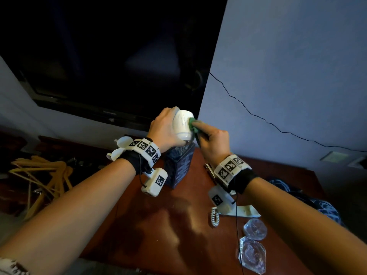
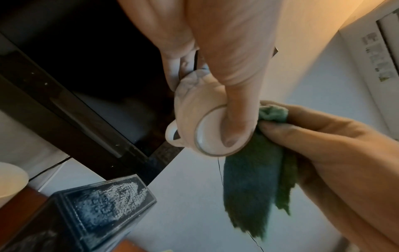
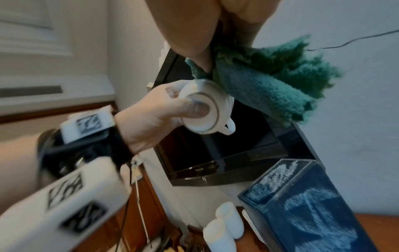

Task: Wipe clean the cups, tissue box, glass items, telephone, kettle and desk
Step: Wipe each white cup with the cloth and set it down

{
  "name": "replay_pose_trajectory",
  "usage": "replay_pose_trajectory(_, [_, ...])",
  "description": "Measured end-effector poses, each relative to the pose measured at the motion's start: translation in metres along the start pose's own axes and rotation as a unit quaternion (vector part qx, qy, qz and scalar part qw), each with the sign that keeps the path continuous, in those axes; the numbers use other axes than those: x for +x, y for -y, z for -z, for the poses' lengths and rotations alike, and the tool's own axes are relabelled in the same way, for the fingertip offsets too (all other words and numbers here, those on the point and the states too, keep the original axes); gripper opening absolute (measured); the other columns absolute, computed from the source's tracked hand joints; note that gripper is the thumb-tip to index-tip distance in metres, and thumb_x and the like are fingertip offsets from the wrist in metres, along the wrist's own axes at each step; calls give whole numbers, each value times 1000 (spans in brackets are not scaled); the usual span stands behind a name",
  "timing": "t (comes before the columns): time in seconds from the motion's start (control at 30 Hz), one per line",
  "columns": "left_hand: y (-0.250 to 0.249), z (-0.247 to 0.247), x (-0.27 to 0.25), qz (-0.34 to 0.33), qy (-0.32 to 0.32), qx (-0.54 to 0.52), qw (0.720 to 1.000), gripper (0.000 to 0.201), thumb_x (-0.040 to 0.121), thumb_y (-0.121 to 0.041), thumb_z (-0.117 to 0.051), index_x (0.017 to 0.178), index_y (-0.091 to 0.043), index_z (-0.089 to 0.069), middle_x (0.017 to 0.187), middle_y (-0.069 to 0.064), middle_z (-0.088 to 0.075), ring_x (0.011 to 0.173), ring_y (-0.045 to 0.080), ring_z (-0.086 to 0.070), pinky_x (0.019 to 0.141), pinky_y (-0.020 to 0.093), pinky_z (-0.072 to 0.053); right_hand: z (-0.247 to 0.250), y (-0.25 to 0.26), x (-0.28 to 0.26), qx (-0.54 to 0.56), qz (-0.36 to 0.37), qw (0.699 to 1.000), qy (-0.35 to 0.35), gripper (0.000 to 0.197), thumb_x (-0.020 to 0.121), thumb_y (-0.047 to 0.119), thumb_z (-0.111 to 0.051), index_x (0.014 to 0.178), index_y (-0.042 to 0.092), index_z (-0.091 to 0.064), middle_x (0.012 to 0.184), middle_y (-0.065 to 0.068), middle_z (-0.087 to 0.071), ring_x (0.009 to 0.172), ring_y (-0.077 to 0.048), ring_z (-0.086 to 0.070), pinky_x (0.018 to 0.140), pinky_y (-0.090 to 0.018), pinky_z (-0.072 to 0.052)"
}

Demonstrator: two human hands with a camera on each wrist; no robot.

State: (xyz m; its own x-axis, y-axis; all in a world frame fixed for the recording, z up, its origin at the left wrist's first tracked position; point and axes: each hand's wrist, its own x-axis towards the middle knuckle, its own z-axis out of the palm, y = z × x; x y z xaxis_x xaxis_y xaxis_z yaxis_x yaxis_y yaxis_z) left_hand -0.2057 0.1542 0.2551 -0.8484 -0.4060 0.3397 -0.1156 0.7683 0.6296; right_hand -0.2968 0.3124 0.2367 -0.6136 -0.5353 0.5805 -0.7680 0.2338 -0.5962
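My left hand (image 1: 166, 129) has its grip clamped round a white cup (image 1: 183, 125), thumb on its base, held in the air above the dark tissue box (image 1: 178, 167) on the tabletop (image 1: 174, 225). My right hand (image 1: 213, 140) pinches a green cloth (image 2: 252, 191) against the cup's side.

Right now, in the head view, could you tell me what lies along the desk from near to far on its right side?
Faceted glass dish → round glass dish → white telephone with coiled cord → dark tissue box.
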Motion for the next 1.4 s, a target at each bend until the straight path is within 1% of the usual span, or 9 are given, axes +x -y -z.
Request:
replay_pose_trajectory(0.13, [4, 4, -1, -52, 29, 16, 998, 99, 51, -30, -92, 137, -9, -48, 126, 5, -49, 113, 26, -51, 90, 40, -48, -4, 11, 25, 21, -77, 997, -15, 39, 87, 4, -59, 119, 24, -71, 107, 1, -74, 94, -13, -69, 91, -28, -52])
replay_pose_trajectory(0.27, [11, 14, 4, -57, 17, 13, 998, 97, 52, -29, -94, 135, -7, -50, 125, 10, -51, 114, 29, -52, 90, 43, -48, -17, 26, 22, -8, -6, 1000, -5, 36, 88, 12, -58, 122, 19, -69, 125, 0, -67, 114, -16, -64, 101, -33, -50])
replay_pose_trajectory(0.37, [19, 24, 7, -35, 8, 8, 999, 95, 53, -29, -94, 135, -7, -51, 125, 11, -51, 113, 31, -53, 90, 45, -49, -25, 30, 6, -40, 63, 997, 12, 37, 87, 14, -59, 123, 16, -68, 127, -3, -66, 115, -21, -64, 97, -39, -53])
replay_pose_trajectory(0.47, [26, 29, 10, -37, 22, 15, 999, 99, 52, -29, -93, 137, -6, -48, 128, 11, -50, 115, 32, -52, 92, 47, -48, -27, 33, 3, -58, 61, 996, 17, 37, 86, 11, -58, 122, 15, -69, 125, -4, -67, 111, -23, -66, 94, -40, -54])
replay_pose_trajectory(0.63, [26, 30, 13, -94, 41, 43, 994, 95, 53, -32, -93, 135, -8, -49, 126, 9, -50, 113, 30, -51, 91, 47, -48, -33, 44, 29, -61, -16, 998, -12, 40, 85, 7, -57, 122, 18, -69, 126, 3, -67, 106, -21, -68, 93, -42, -54])
replay_pose_trajectory(0.87, [45, 43, 25, -82, 26, 42, 995, 86, 57, -36, -89, 130, -11, -51, 126, 9, -51, 113, 31, -51, 90, 42, -47, -46, 65, 2, -108, 100, 989, -2, 34, 88, 19, -52, 116, 13, -71, 122, -2, -69, 108, -20, -66, 89, -31, -53])
replay_pose_trajectory(1.03, [42, 39, 17, -123, 45, 33, 991, 90, 58, -40, -89, 133, -10, -50, 126, 7, -50, 112, 28, -49, 91, 38, -44, -47, 64, 22, -104, -7, 994, -47, 38, 84, 6, -58, 119, 16, -71, 117, -2, -71, 95, -24, -71, 86, -39, -57])
replay_pose_trajectory(1.27, [46, 42, 32, -64, 36, 17, 997, 96, 59, -40, -90, 140, -12, -46, 132, 8, -49, 119, 30, -50, 96, 40, -44, -50, 65, 3, -112, 60, 992, -19, 37, 88, 21, -51, 119, 16, -71, 127, 1, -66, 115, -16, -64, 96, -34, -53])
replay_pose_trajectory(1.4, [46, 37, 30, -45, 31, -28, 998, 93, 54, -40, -93, 133, -15, -51, 125, 7, -52, 111, 30, -55, 86, 38, -50, -42, 62, 1, -62, 25, 997, -37, 35, 87, 21, -51, 115, 17, -72, 121, 5, -69, 109, -8, -66, 95, -28, -53])
